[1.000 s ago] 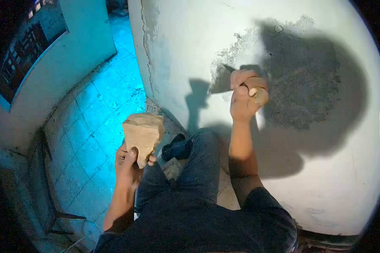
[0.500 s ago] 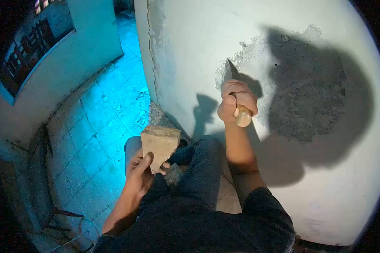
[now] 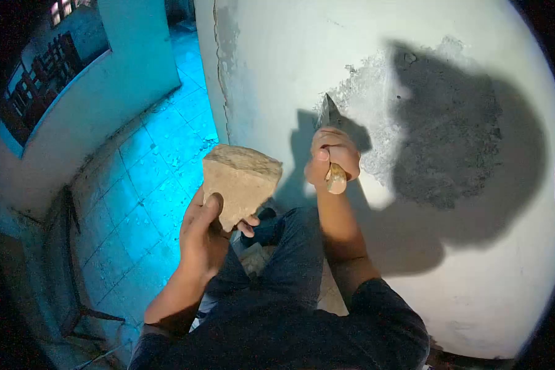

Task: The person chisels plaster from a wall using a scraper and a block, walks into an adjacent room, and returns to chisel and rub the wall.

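My left hand (image 3: pixel 203 228) grips a flat, broken-looking piece of board or stone (image 3: pixel 240 185) by its lower end, thumb on the face towards me. The piece is pale and dusty, with a darker, rough upper edge. In my right hand (image 3: pixel 334 154) is a pointed trowel (image 3: pixel 328 110); my fingers wrap its worn light handle, and the blade points up beside the white wall (image 3: pixel 277 68). The tip lies by the left border of a rough grey patch (image 3: pixel 376 92) on that wall. Whether the blade touches the wall I cannot tell.
To the left runs a tiled floor (image 3: pixel 160 172) strewn with crumbs of debris, under blue light. A low wall (image 3: pixel 142 55) with an opening stands beyond it. A dark metal frame (image 3: pixel 71 259) is at the lower left. A crack runs down the white wall's left edge.
My left hand has come up with the flat piece, which now looks larger and nearer the trowel. My right hand and the trowel have shifted slightly left and down.
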The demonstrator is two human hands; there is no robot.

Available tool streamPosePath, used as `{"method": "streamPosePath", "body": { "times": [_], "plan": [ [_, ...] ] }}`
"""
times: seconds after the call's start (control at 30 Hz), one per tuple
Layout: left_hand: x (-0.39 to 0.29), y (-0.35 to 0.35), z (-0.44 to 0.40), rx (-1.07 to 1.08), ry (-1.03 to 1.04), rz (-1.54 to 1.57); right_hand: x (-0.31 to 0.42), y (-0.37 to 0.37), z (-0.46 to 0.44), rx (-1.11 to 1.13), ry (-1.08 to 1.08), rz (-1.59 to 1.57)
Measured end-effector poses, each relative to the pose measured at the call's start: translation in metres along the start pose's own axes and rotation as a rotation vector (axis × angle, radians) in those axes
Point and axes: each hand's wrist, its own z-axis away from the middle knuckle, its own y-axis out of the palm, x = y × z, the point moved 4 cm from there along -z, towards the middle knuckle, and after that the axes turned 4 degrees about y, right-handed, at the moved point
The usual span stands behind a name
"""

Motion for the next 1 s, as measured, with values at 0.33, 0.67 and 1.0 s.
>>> {"method": "streamPosePath", "body": {
  "times": [0.33,0.67,1.0],
  "plan": [
    [-0.013,0.033,0.009,0.152,0.206,-0.525,0.003,0.003,-0.004,0.014,-0.023,-0.024],
    [-0.038,0.085,-0.012,0.543,0.596,-1.038,-0.004,-0.006,-0.003,0.146,0.039,-0.166],
    [-0.03,0.079,-0.032,0.476,0.406,-1.132,0.011,0.007,-0.001,-0.041,-0.002,0.194]
  ]
}}
